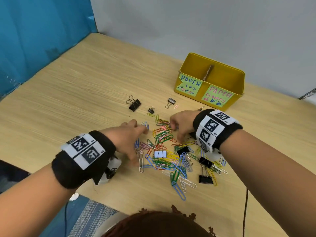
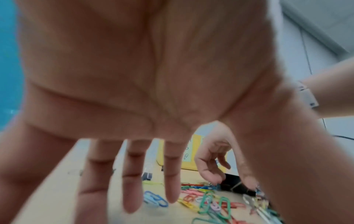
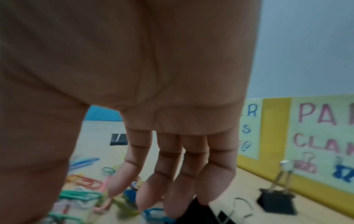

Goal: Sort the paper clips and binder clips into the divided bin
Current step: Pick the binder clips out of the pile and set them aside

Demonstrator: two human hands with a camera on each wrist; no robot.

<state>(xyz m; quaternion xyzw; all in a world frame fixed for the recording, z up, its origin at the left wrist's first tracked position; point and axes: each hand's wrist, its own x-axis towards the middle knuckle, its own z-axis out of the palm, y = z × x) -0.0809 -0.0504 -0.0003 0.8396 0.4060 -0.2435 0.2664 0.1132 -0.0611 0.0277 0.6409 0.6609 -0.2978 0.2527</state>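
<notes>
Yellow metal divided bin (image 1: 210,93) apparently empty, far right on wooden desk (image 1: 85,86). Coloured wire paper clips (image 1: 164,151) and black binder clips (image 1: 206,179) piled unsorted. Left hand (image 1: 130,139) spread, right hand (image 1: 179,125) loosely curled, fingers (image 3: 178,174) holding nothing visible.

Counter (image 1: 71,86): pale wood-grain top, running back into the corner where the two walls meet.
Blue wall (image 1: 34,35): bright blue panel along the left side, standing on the counter's edge.
Grey wall (image 1: 188,23): plain pale surface behind the counter.
Cable (image 1: 245,207): thin dark cord hanging over the near edge at the right.
Patterned cloth (image 1: 89,218): blue-and-white weave below the near edge, at lower left.
White scrap (image 1: 74,196): small pale bit beside the near edge; too small to tell what it is.
</notes>
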